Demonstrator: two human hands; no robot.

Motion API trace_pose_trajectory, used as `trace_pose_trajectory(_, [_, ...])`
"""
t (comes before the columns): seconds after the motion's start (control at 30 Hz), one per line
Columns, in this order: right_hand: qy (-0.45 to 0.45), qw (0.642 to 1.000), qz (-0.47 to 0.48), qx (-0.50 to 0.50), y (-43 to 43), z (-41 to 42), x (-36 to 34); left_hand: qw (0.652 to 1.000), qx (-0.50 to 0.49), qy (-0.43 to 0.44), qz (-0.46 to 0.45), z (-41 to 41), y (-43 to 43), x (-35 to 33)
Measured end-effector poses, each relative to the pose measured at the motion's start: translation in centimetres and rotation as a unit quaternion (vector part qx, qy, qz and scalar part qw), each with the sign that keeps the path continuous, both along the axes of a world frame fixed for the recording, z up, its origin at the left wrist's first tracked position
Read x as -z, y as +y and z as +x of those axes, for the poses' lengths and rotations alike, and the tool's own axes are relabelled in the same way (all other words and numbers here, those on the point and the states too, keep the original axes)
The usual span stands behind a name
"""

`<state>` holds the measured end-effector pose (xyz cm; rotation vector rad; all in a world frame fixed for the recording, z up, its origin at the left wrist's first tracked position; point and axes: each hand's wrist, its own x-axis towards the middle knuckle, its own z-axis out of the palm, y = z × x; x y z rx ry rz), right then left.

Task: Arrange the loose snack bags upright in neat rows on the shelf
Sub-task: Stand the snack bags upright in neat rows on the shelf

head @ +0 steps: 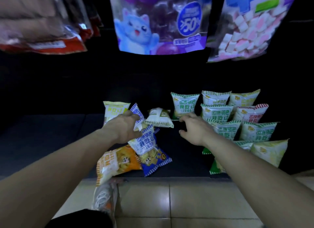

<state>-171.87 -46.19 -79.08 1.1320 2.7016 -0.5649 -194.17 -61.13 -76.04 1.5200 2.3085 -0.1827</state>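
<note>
On the dark low shelf [51, 142] lie loose snack bags. My left hand [124, 128] grips a blue-striped bag [138, 116] at the middle of the pile. Below it a second blue bag [149, 151] and an orange bag [117, 161] lie flat at the shelf's front. A yellow-edged bag [114, 109] stands behind my left hand. A white bag [159, 120] lies tipped between my hands. My right hand [193, 130] hovers with fingers spread, holding nothing, beside upright rows of green-striped bags [184, 104]; one red-striped bag [250, 114] stands among them.
Big hanging bags fill the top: a red one [42, 24], a purple cat one [159, 22], a marshmallow one [246, 29]. The tiled floor [169, 202] runs below the shelf's front edge. A crumpled bag [105, 197] lies on the floor at the left.
</note>
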Motion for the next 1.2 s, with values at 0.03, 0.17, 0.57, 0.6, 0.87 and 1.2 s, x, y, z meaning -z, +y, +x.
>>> trace_pose_trajectory(0.03, [-0.004, 1.000, -0.003, 0.002, -0.2, -0.5, 0.7, 1.000, -0.006, -0.007, -0.001, -0.1, 0.0, -0.1])
trace_pose_trajectory(0.17, [-0.009, 1.000, -0.017, 0.004, -0.9, -3.8, 3.7, 1.000, 0.008, -0.003, 0.011, -0.7, -0.3, -0.2])
trace_pose_trajectory(0.57, [-0.011, 0.997, 0.072, 0.026, 1.4, -10.9, 12.5, 0.999, 0.033, 0.013, -0.007, -5.4, -0.6, 4.2])
trace_pose_trajectory(0.6, [-0.008, 0.996, 0.085, 0.024, 1.7, -11.1, 12.8, 1.000, 0.026, 0.010, -0.008, -5.7, -0.6, 4.5])
trace_pose_trajectory(0.87, [0.097, 0.991, 0.088, 0.015, 4.0, -9.3, 5.7, 0.999, 0.034, 0.017, 0.005, -4.6, 1.0, 3.3])
trace_pose_trajectory(1.2, [0.095, 0.995, 0.040, 0.007, 0.2, 5.6, -7.4, 0.994, -0.002, -0.066, 0.090, 2.1, -0.1, -3.7])
